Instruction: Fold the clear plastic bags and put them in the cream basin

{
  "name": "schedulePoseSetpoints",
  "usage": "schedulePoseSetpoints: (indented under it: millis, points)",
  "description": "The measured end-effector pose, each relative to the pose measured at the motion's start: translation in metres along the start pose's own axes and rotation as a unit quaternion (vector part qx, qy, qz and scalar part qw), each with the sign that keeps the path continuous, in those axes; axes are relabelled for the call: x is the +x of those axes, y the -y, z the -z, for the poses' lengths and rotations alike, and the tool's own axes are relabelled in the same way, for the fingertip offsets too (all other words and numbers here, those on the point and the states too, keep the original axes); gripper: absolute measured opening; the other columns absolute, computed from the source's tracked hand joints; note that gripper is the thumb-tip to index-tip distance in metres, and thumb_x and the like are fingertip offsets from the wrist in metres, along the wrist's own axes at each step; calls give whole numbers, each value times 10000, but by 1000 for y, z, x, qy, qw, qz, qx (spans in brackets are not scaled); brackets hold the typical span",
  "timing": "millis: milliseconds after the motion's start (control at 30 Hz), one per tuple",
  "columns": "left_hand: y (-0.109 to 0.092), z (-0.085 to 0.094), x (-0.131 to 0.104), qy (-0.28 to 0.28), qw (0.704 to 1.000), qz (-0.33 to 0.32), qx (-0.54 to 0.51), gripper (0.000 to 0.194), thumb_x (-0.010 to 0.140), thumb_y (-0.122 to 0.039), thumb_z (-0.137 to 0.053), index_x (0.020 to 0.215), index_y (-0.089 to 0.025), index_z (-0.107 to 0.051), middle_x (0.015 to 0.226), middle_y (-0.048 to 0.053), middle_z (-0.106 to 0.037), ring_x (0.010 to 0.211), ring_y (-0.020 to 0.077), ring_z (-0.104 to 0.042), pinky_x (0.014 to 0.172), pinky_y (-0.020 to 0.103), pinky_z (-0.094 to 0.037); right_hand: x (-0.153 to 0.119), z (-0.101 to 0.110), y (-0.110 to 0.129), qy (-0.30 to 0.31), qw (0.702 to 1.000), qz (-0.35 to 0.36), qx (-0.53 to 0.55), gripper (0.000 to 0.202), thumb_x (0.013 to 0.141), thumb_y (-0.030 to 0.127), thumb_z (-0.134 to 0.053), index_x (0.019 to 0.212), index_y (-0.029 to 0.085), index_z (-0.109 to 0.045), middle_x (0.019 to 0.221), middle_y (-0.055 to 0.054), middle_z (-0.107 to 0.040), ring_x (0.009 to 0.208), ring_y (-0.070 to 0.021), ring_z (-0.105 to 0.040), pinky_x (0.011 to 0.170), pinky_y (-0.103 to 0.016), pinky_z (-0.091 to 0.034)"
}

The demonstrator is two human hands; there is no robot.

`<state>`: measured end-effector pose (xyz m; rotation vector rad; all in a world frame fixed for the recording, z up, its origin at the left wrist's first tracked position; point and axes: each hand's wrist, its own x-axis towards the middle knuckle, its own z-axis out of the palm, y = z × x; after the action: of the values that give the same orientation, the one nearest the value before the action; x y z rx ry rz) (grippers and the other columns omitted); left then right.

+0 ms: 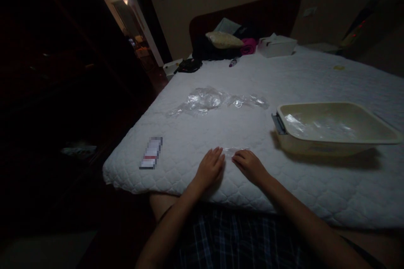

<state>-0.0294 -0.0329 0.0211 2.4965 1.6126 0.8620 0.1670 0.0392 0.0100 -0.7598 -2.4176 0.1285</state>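
1. Hands, at the near edge of the bed: left hand (pixel 211 166) and right hand (pixel 251 166), lowered to the white quilted cover (pixel 252 128), apart from each other with a narrow gap between.
2. Far left on the cover: pixelated flat panel (pixel 151 153), well apart from both hands, content unreadable.
3. Left of centre, beyond the hands: loose clear plastic (pixel 208 98), crumpled and spread in a wide band, touched by neither hand. Judged as a portion left to handle.
4. Left hand, pose: forearm reaching in from below, palm down, fingers extended and close together, tips directed away from the body; beside the strip, not closed on anything visible.
5. Between the hands: clear plastic strip (pixel 229 150), lying low on the cover. Judged as the piece in work, under way rather than finished; folds too faint to make out.
6. Right hand, pose: forearm slanting in from lower right, fingers bent inward, tips at the strip, apparently touching. Impossible to tell whether pinching or merely pressing.
7. Right: cream basin (pixel 328 148), standing on the cover, with glossy clear material (pixel 328 128) inside, apparently plastic. Impossible to tell whether done or left to do.
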Motion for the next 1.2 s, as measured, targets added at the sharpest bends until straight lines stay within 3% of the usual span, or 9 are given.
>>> schedulePoseSetpoints:
  millis: [100, 200, 367, 467, 600, 767, 1000, 1200]
  points:
    - [-5, -9, 7, 50, 997, -2, 56, 443, 856, -280, -405, 1273, -129, -401, 1376, 147, -356, 1309, 257, -245, 1065, 478, -203, -3, 1, -3, 2, 1000, -7, 18, 189, 855, 222, -466, 890, 183, -648, 900, -89, -638, 861, -195, -571, 777, -362, -448]
    - [0, -17, 6, 80, 994, 12, 75, 473, 875, -335, -374, 1304, -135, -361, 1385, 139, -340, 1309, 236, -250, 1070, 449, -202, -10, 1, -8, -4, 997, -34, 68, 203, 849, 234, -469, 943, 200, -645, 962, -80, -641, 917, -200, -576, 819, -374, -457]
    - [5, -22, -1, 79, 993, 11, 83, 488, 881, -347, -362, 1325, -148, -330, 1400, 127, -316, 1315, 222, -236, 1075, 434, -191, -15, 5, -10, -66, 982, -131, 122, 239, 854, 238, -437, 1013, 189, -609, 998, -83, -636, 940, -201, -582, 836, -381, -476]
    - [4, -23, -1, 71, 994, 8, 87, 491, 874, -342, -378, 1329, -163, -324, 1399, 123, -320, 1316, 225, -235, 1072, 439, -193, -8, 7, 0, -96, 988, -113, 53, 274, 851, 197, -409, 1052, 174, -594, 1042, -108, -619, 992, -225, -557, 890, -429, -440]
    - [3, -23, 0, 67, 993, 8, 99, 481, 873, -323, -385, 1326, -171, -330, 1407, 124, -305, 1322, 236, -214, 1070, 449, -195, 6, -3, 15, -32, 998, -40, -22, 345, 854, 176, -382, 1161, 134, -535, 1189, -135, -556, 1134, -240, -479, 973, -440, -370]
    - [4, -21, 0, 84, 991, 1, 105, 458, 880, -329, -378, 1312, -178, -352, 1413, 122, -293, 1324, 240, -204, 1067, 453, -207, 1, -20, 8, 43, 992, -67, -95, 444, 880, 312, -371, 1235, 61, -465, 1316, -198, -428, 1232, -275, -380, 1003, -460, -320]
    - [8, -15, -4, 125, 983, -3, 131, 455, 895, -370, -344, 1326, -225, -328, 1442, 92, -231, 1337, 248, -146, 1060, 469, -216, -17, -13, -16, 135, 982, -78, -108, 583, 895, 467, -256, 1345, 102, -321, 1416, -153, -274, 1311, -233, -239, 1067, -475, -168]
    - [12, -9, -13, 136, 981, -10, 136, 513, 898, -396, -319, 1363, -194, -245, 1435, 101, -246, 1333, 215, -180, 1071, 447, -202, -16, -14, -21, 156, 981, -79, -77, 606, 892, 507, -219, 1364, 133, -291, 1422, -132, -268, 1325, -219, -198, 1079, -466, -137]
